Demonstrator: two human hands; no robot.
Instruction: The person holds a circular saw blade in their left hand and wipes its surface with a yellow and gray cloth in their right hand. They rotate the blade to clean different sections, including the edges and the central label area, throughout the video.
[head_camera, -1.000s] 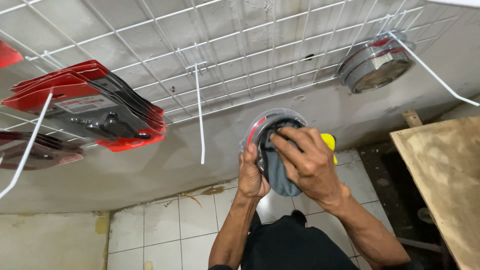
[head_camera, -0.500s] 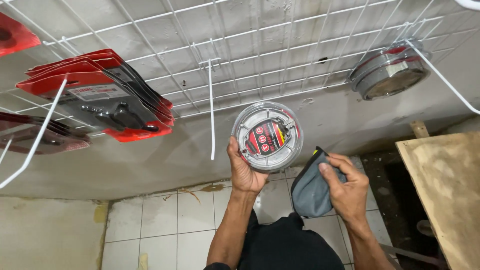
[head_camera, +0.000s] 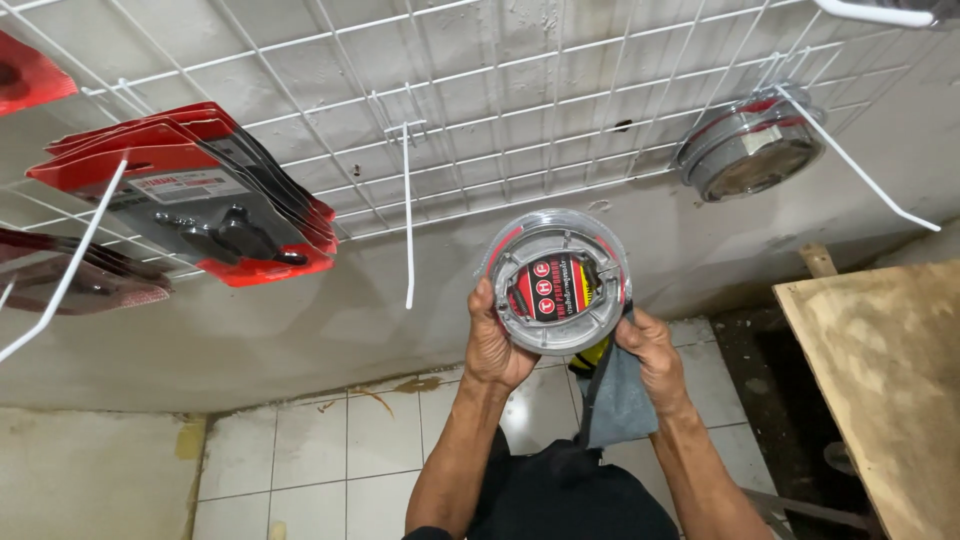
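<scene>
Round clear-plastic pack (head_camera: 556, 282) with red-and-black insert, clasped between left hand (head_camera: 495, 345) and right hand (head_camera: 652, 358), grey cloth (head_camera: 615, 405) pinched under the right grip. Just left of the grip, bare wire peg hook (head_camera: 407, 215). Could slip: shared, cloth-hampered hold.

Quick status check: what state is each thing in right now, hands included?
Round clear package: off the hooks, held up in both hands, face toward camera.
Left hand: gripping the package's left edge.
Right hand: on the package's right edge, grey cloth hanging under it.
Centre hook: empty.
Second round package: hanging on a hook.
Red packs: hanging.
</scene>
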